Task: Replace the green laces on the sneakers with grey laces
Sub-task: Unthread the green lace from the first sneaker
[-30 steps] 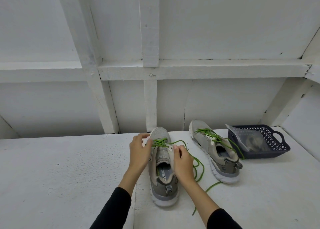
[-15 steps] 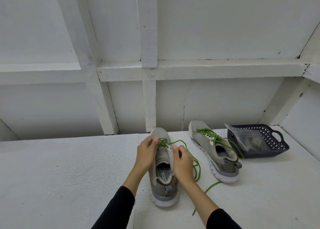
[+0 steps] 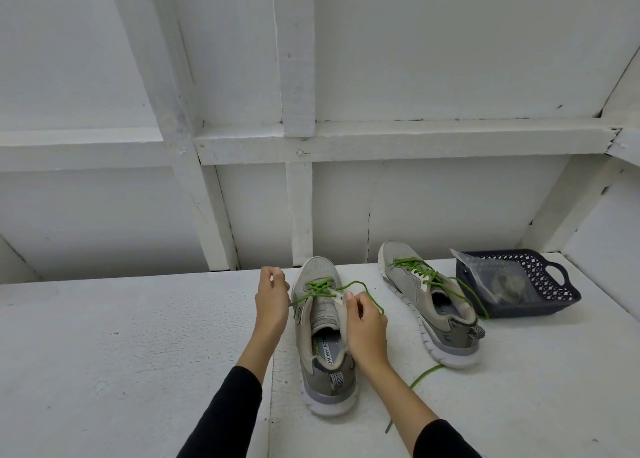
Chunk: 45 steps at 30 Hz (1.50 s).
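A grey sneaker (image 3: 323, 333) sits on the white table (image 3: 121, 353), toe pointing away. The left hand (image 3: 272, 300) pinches its green lace (image 3: 320, 289) and holds it out to the side. The right hand (image 3: 365, 322) curls around the shoe's edge. The other sneaker (image 3: 415, 291) sits beside a dark basket (image 3: 540, 284).

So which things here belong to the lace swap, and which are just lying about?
Job in hand:
- near sneaker, green lace half undone
- far sneaker, fully laced in green
- left hand pulling a lace end
- right hand pinching the eyelet edge
- clear bag in the basket; contents unclear

Lying about:
- nothing obvious
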Tool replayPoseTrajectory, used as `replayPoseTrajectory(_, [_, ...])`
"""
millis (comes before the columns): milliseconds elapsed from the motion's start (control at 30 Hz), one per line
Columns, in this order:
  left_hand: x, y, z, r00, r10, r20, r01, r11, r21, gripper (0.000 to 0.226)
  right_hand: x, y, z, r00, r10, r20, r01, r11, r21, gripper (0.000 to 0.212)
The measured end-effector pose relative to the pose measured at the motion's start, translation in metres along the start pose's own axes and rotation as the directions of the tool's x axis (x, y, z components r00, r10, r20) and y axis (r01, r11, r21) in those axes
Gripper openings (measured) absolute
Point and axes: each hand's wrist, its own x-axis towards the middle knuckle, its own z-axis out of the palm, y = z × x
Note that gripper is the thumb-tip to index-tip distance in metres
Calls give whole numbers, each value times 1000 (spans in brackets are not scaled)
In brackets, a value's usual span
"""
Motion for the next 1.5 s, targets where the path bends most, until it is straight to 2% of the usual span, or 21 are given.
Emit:
replayPoseTrajectory(100, [-1,0,0,998,17,65,-29,981,190,9,0,1,0,1000,1,-2,-1,1000,5,38])
replayPoseTrajectory(167, [-3,3,0,992,24,121,-57,960,274,22,1,1,0,1000,-1,-6,1,1000,3,38])
replayPoseTrajectory(233, [-6,8,0,980,127,151,-174,917,358,31,1,1,0,1000,-4,-4,4,1000,2,38])
replayPoseTrajectory(300, [-7,10,2,941,273,198,-336,799,498,29,0,0,0,1000,-6,-5,6,1000,2,38])
replayPoseTrajectory(367, [-8,10,6,893,345,290,-450,644,619,26,0,0,0,1000,-5,-12,5,1000,2,38])
replayPoseTrajectory(500, [-11,5,12,843,329,426,-529,364,766,26,0,0,0,1000,-6,-9,6,1000,7,37])
replayPoseTrajectory(567, [-10,2,14,853,284,438,-516,329,791,26,1,1,1,1000,-4,-10,4,1000,2,36])
replayPoseTrajectory(633, [-8,-1,15,860,284,425,-508,394,766,23,1,1,0,1000,-5,-6,4,1000,-7,36])
replayPoseTrajectory(700, [-8,-4,17,871,296,391,-489,591,641,16,0,0,0,1000,-9,-4,9,1000,-8,36])
replayPoseTrajectory(767, [-10,-5,17,910,248,333,-379,821,426,12,0,0,0,1000,-10,-7,10,1000,3,37])
replayPoseTrajectory(867, [-13,-4,13,960,148,239,-175,980,96,16,0,1,1,1000,-8,-10,9,1000,16,37])
replayPoseTrajectory(933, [-12,-3,11,977,80,197,-37,977,-212,19,1,2,1,1000,-6,-6,7,1000,25,37])
replayPoseTrajectory(1000, [-10,0,7,986,13,167,77,849,-523,22,1,2,1,1000,-10,-8,10,999,36,37])
replayPoseTrajectory(1067, [-5,4,0,992,-64,113,125,702,-701,24,1,3,2,1000,-5,-11,5,999,34,37])
replayPoseTrajectory(1100, [-2,4,-4,991,-102,83,130,675,-726,25,1,3,2,1000,-5,-12,5,1000,28,37])
replayPoseTrajectory(1133, [1,6,-7,990,-131,60,134,694,-708,25,0,3,1,1000,-7,-11,7,1000,23,38])
replayPoseTrajectory(1200, [5,4,-14,990,-132,40,132,818,-560,25,0,1,1,1000,-14,-3,14,1000,22,38])
replayPoseTrajectory(1267, [5,2,-17,998,-15,68,31,971,-238,22,0,0,0,1000,-18,5,18,1000,12,37])
replayPoseTrajectory(1300, [3,1,-17,991,62,122,-54,996,-68,20,-1,-1,-1,1000,-18,8,18,1000,8,37])
replayPoseTrajectory(1433, [-5,5,-7,923,225,311,-322,894,310,12,-2,-3,-1,1000,-16,2,16,1000,9,38])
replayPoseTrajectory(1500, [-7,9,0,900,244,362,-415,734,538,15,-2,-4,-2,1000,-7,2,7,1000,7,37])
